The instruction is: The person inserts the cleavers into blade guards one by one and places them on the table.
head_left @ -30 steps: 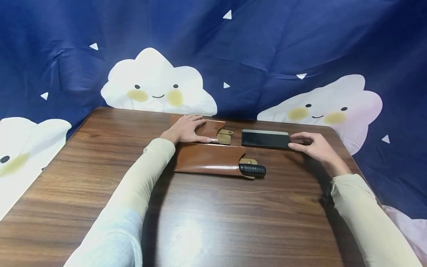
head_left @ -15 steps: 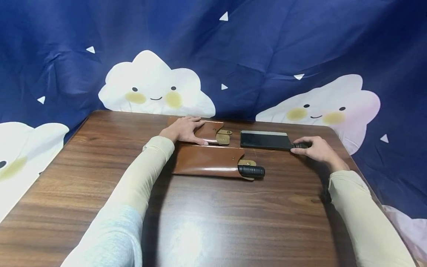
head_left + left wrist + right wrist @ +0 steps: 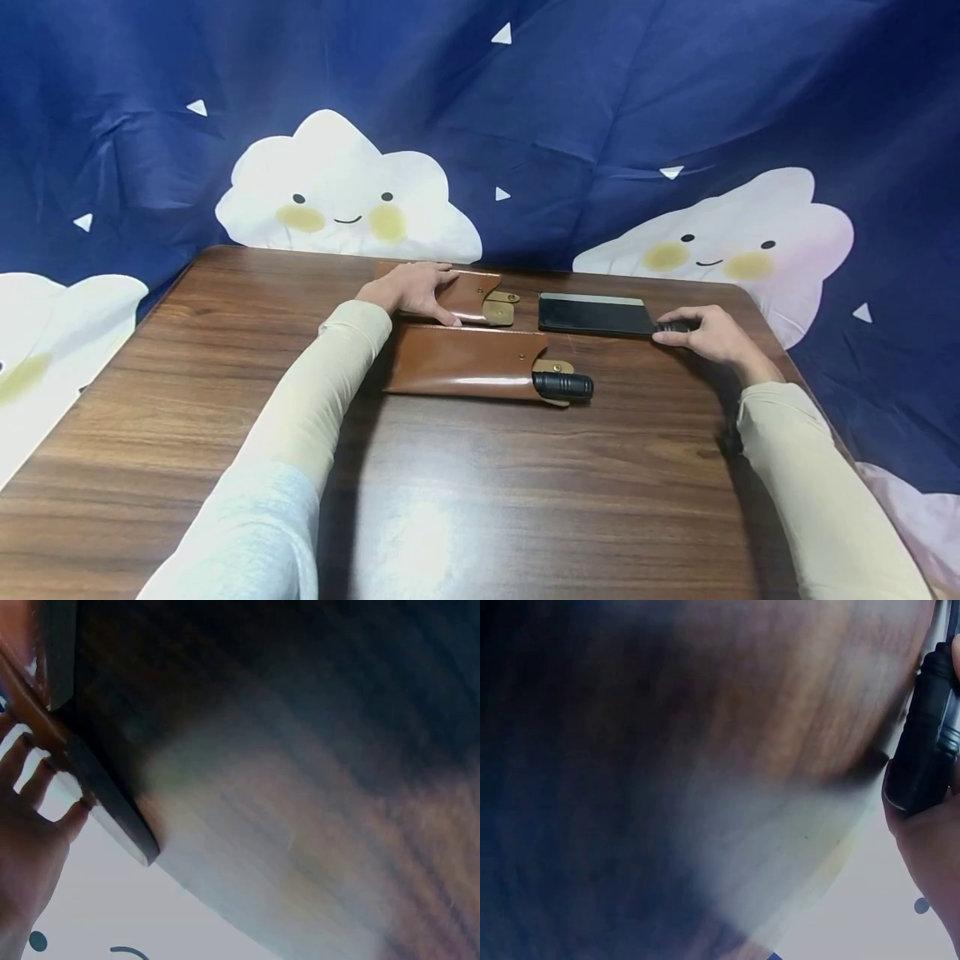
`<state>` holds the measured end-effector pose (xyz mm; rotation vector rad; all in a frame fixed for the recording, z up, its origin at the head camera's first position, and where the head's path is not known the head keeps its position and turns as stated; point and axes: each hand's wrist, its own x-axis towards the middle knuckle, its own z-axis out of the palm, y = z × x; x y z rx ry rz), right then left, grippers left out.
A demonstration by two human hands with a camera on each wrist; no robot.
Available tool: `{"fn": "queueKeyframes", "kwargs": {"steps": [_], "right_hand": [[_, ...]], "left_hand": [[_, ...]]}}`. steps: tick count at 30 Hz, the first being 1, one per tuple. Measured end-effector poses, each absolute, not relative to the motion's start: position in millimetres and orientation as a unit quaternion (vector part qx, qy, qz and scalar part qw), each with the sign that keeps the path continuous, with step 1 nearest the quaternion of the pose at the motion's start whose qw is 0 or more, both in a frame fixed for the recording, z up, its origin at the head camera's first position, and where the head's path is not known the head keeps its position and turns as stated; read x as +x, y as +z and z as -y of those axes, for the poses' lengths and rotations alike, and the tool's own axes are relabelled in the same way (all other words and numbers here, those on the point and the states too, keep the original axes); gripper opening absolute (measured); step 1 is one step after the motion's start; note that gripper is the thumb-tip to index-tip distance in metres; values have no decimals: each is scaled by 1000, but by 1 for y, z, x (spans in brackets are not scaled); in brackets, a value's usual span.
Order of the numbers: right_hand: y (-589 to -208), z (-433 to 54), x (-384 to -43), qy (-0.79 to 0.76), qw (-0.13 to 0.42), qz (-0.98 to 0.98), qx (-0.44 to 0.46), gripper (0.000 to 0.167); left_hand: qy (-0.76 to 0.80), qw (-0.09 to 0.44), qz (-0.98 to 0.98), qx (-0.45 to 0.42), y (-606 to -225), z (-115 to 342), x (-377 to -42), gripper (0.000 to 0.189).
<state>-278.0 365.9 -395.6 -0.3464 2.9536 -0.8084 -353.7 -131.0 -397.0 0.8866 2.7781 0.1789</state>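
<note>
My left hand [image 3: 415, 289] lies across a brown leather sheath [image 3: 471, 297] near the table's far edge. Its thumb is at the near side, and its straight fingers reach over the far side. In the left wrist view, the left fingertips [image 3: 81, 806] touch the sheath's edge. Toward the right, a cleaver [image 3: 594, 317] with a black blade and a pale strip along its far edge lies flat, its blade pointing at the sheath's mouth. My right hand [image 3: 711, 335] pinches its ridged black handle [image 3: 922, 742] between thumb and fingers.
Just in front lies a second, longer brown leather sheath [image 3: 461, 362], with a black handle [image 3: 562, 385] sticking out of its mouth. Everything rests on a brown wood-grain table [image 3: 600, 500]. Behind hangs a blue cloth [image 3: 540, 108] printed with white clouds.
My right hand has slid slightly back from the blade onto the handle, exposing part of it. My left thumb has drawn back a little along the sheath. The second sheath stays put.
</note>
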Motion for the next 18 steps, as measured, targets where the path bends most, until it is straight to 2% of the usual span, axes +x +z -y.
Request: {"fn": "queueKeyframes", "kwargs": {"steps": [8,18], "right_hand": [[-397,-364,-278,-263,30,-957,-115,48],[-395,-366,-275,-264,22,-956,-126,43]], "left_hand": [[78,59,-950,296,-399,134,-352,102],[123,6,-933,339,-395,132,-352,92]]}}
